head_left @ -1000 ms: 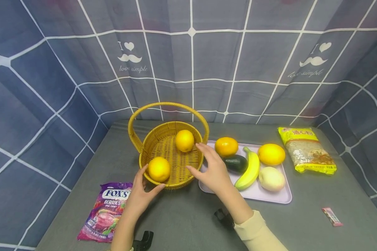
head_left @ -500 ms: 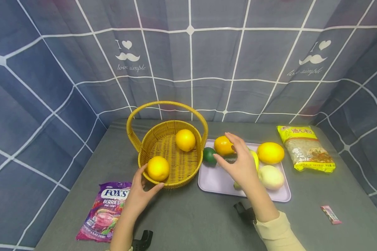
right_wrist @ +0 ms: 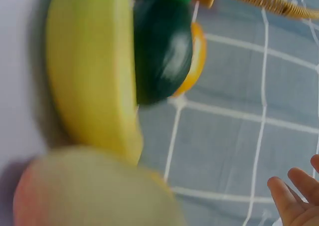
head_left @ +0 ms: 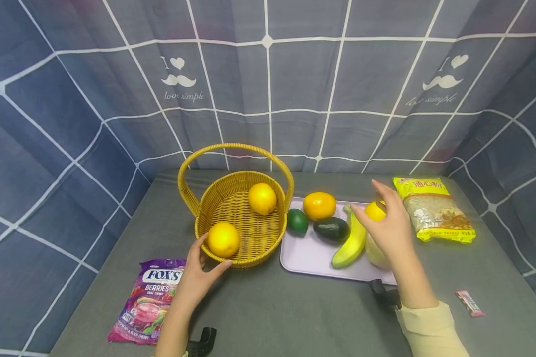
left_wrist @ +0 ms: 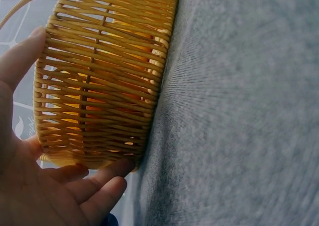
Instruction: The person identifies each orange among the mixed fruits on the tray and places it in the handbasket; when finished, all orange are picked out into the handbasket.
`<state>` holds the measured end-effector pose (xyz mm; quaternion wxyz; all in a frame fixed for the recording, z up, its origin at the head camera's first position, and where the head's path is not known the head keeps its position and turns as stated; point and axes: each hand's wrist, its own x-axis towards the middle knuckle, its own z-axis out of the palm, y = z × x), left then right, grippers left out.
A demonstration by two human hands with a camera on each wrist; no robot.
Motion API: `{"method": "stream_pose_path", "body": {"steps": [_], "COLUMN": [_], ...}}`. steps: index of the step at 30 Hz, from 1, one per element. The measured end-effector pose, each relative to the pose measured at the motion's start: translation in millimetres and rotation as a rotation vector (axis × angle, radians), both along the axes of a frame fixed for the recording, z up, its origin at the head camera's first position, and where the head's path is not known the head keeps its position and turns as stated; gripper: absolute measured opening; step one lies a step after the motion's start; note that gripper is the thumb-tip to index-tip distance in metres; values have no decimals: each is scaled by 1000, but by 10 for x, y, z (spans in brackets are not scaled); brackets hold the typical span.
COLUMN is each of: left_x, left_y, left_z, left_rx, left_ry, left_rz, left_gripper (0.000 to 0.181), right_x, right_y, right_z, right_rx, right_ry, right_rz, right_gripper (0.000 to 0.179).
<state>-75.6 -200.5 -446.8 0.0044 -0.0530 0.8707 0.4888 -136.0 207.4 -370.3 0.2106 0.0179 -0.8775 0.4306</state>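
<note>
My left hand (head_left: 195,277) holds the near left side of a woven yellow basket (head_left: 223,191); in the left wrist view, the thumb is at its rim and the fingers curl along its wall (left_wrist: 99,91). Two oranges lie inside, one front left (head_left: 224,239) and one back right (head_left: 262,199). Over the right end of a pale purple tray (head_left: 303,260), my right hand (head_left: 390,225) is spread and holds nothing. It partly hides a yellow oval fruit (head_left: 374,212) and a peach (head_left: 375,255). A banana (head_left: 350,248) lies just left of that hand.
Left on the tray are a dark green avocado-like fruit (head_left: 332,230), a rounder green one (head_left: 297,221) and an orange-yellow fruit (head_left: 319,206). A yellow food bag (head_left: 435,208) lies behind right, a small pink packet (head_left: 470,303) at front right. The purple candy bag (head_left: 147,302) is beside the left forearm.
My right hand has moved right, from the basket's edge across the tray to its right end, uncovering the green fruits and the banana. The left hand has stayed at the basket.
</note>
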Motion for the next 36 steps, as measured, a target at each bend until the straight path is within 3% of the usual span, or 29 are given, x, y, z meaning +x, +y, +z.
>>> {"method": "stream_pose_path", "body": {"steps": [5,12,27,36], "left_x": [-2,2,-9,-12], "left_y": [1,1,-1,4], "left_z": [7,19,-5,-15], "left_rx": [-5,-11,1,6], "left_ry": [-9,-9,4,9], "left_rz": [0,1,-1,1], "left_gripper": [95,94,93,93], "right_x": [-41,-87,-134,-171], "right_y": [256,536,808,834], "right_z": [-68,-207,-470,-574], "right_rx": [-33,-113,57,72], "right_ry": [-90,-145,-283,-305], "right_rz": [-52,-97,-114,-80], "right_gripper": [77,77,83,84]}}
